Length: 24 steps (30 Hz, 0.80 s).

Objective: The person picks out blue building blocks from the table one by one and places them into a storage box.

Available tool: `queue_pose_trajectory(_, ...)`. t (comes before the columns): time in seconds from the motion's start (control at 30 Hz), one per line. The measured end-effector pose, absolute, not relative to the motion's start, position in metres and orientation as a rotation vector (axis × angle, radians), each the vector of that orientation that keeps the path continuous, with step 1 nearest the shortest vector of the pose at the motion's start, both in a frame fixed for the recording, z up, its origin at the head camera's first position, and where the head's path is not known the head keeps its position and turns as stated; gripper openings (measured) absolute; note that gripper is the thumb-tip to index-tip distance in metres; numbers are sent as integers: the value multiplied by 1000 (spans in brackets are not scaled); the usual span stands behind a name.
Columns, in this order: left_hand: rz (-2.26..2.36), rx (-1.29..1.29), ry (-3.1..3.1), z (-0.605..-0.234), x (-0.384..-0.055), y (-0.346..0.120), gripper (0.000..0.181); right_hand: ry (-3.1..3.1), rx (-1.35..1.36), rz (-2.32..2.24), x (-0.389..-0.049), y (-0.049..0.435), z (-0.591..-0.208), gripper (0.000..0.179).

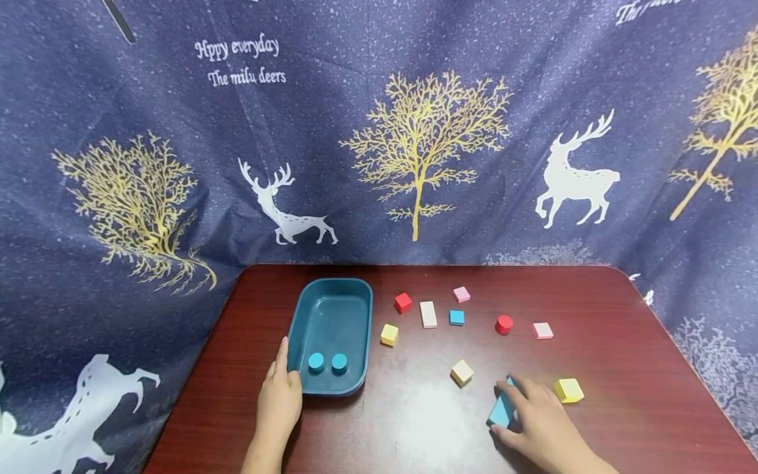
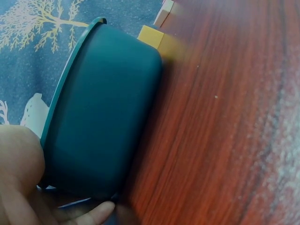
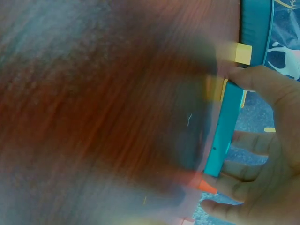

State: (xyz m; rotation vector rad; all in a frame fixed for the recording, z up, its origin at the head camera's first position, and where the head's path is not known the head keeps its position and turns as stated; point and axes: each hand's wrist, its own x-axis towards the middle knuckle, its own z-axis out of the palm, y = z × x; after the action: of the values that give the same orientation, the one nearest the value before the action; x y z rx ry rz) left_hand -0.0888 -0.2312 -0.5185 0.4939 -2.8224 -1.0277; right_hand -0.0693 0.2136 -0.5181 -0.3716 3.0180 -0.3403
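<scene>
Blue block [image 1: 500, 409] in a pinch of the right hand [image 1: 541, 421], right of middle, well off the back edge of the table [image 1: 622, 368]. Just beside, toward the right edge, a yellow block [image 1: 569, 390]. Between there and the tray [image 1: 339, 322] near the left edge, a pale cube [image 1: 462, 373] and a yellow cube [image 1: 389, 335]. Against the tray's side, left hand [image 1: 281, 395], fingers straight; inside, two turquoise cylinders [image 1: 339, 363].

Between the blue block [image 1: 501, 411] and the tray [image 1: 368, 336], the pale cube [image 1: 462, 373] partly obstructs, but its near side leaves room.
</scene>
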Motion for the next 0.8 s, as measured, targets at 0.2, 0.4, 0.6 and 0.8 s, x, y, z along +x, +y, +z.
queue_pose_trajectory(0.2,-1012,489,-2815,-519,-89,-231,67,3072,-385,-353,-70,211,-516,77)
queue_pose_trajectory(0.4,-1019,492,-2828,-518,-89,-231,67,3158,-452,-418,-70,207,-514,74)
queue_pose_trajectory(0.6,-1015,485,-2820,-518,-89,-231,66,3201,-510,-469,-72,202,-511,73)
queue_pose_trajectory(0.8,-1033,488,-2825,-516,-88,-230,67,3205,-530,-502,-76,196,-508,71)
